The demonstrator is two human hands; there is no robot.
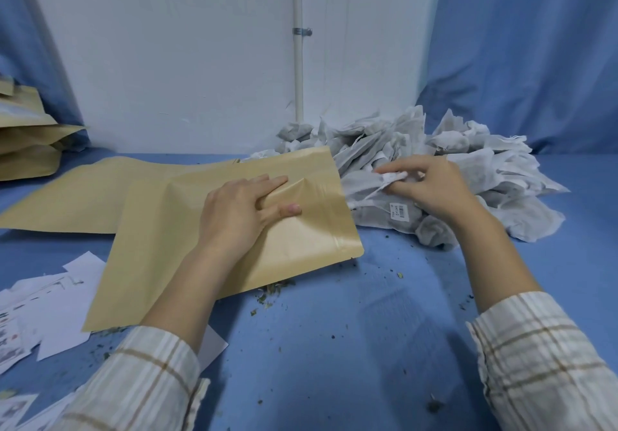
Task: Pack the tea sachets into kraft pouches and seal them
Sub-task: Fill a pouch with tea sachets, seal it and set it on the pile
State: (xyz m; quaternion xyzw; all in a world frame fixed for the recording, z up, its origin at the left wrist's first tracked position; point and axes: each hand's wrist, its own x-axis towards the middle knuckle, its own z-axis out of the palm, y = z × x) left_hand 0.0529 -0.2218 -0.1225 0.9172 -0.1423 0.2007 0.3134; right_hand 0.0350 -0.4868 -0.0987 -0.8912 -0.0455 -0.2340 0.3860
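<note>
Plaid sleeves [541, 357] fill the near edge of the view, one on each forearm, reaching out over a blue-covered worktop [351, 330] dotted with loose tea crumbs [267, 300]. On the left, the left hand [244, 209] lies on a flat kraft pouch [167, 256]; its fingers and thumb pinch up a fold of paper near the pouch's far right end, so its grip has hold of the pouch. More kraft sheet [100, 193] lies flat beyond it, toward the far left, and a stack of pouches [26, 142] sits at the far left edge. White paper slips [50, 313] are scattered at the near left, partly under the pouch.

To the right, the right hand [431, 186] rests on a heap of tea sachets [468, 163] piled against the white wall [184, 55]. Its fingertips are curled and pinch the white top of one sachet [368, 183], which lies just beside the pouch's right end. A small barcode tag [399, 212] shows on a sachet below that hand.
</note>
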